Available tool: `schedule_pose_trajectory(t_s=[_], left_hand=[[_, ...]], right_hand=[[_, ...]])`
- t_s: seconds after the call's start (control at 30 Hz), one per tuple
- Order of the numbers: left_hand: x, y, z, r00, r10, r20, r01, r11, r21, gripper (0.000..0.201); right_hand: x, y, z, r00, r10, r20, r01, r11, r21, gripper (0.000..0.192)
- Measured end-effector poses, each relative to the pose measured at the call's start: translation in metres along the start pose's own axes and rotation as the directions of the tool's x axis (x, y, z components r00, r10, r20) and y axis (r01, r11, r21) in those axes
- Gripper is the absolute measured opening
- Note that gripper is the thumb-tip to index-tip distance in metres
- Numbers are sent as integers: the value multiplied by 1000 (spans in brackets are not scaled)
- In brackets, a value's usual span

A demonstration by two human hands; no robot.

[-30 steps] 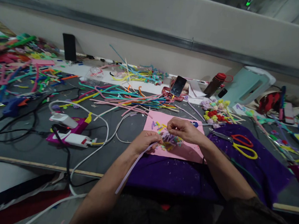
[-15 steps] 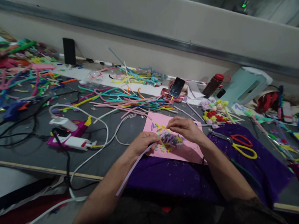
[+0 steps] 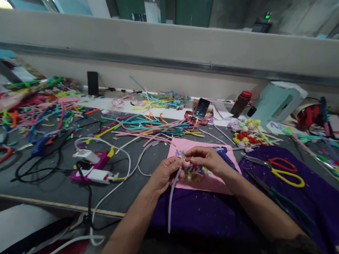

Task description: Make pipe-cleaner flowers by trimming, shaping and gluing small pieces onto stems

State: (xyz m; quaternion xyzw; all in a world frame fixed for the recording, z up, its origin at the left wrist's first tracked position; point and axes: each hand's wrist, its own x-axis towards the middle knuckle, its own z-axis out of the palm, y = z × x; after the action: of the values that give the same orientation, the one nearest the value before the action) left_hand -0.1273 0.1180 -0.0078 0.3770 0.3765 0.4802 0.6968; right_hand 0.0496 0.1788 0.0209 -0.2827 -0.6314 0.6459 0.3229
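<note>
My left hand (image 3: pixel 166 174) is closed, with a lavender pipe cleaner (image 3: pixel 170 208) pinched between thumb and forefinger. Its long end hangs down toward me over the purple cloth (image 3: pixel 193 209). At the upper end of the same pipe cleaner, my right hand (image 3: pixel 209 160) pinches with bent fingers; the exact contact is partly hidden. Below both hands lies a pink sheet (image 3: pixel 216 185) scattered with short cut pieces of pipe cleaner (image 3: pixel 197 174), mostly lavender, yellow and green. A blue glue gun (image 3: pixel 225 157) rests on the sheet behind my right hand.
Scissors with red and yellow handles (image 3: pixel 287 178) lie on the cloth at right. A pipe-cleaner pile (image 3: pixel 155 127) and a phone (image 3: pixel 201 109) are beyond the sheet. A power strip (image 3: pixel 91 172) with loose cables sits left. A kettle (image 3: pixel 275 102) stands at the back right.
My view has tilted up and turned slightly left. My right hand has come closer to my left, at the pipe cleaner's upper end. The pipe cleaner now hangs more upright.
</note>
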Motion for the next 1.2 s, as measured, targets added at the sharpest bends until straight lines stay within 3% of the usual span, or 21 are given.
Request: schedule_pose_trajectory(t_s=[0.23,0.5,0.63,0.83,1.03,1.2], left_hand=[[2,-4,0,999,8,-36,-7,999,40,32],[7,-2,4,964,137,-227,-158,985,-74,22],[10,-2,3,937,204,-282,-231,971,-66,18],[12,-5,6,955,226,-193,-255,956,-143,18],[10,-8,12,990,121,-77,-129,986,-108,23],[12,-10,10,989,104,-105,-117,985,-126,24]], right_hand=[[-1,10,19,995,-71,-70,73,997,37,19],[1,12,26,968,29,-250,-15,998,54,20],[-1,14,31,979,103,-174,-91,993,80,24],[-3,22,39,990,139,-19,-138,988,66,28],[-3,23,42,991,126,-40,-122,987,107,29],[-2,25,42,993,104,-63,-100,992,76,29]])
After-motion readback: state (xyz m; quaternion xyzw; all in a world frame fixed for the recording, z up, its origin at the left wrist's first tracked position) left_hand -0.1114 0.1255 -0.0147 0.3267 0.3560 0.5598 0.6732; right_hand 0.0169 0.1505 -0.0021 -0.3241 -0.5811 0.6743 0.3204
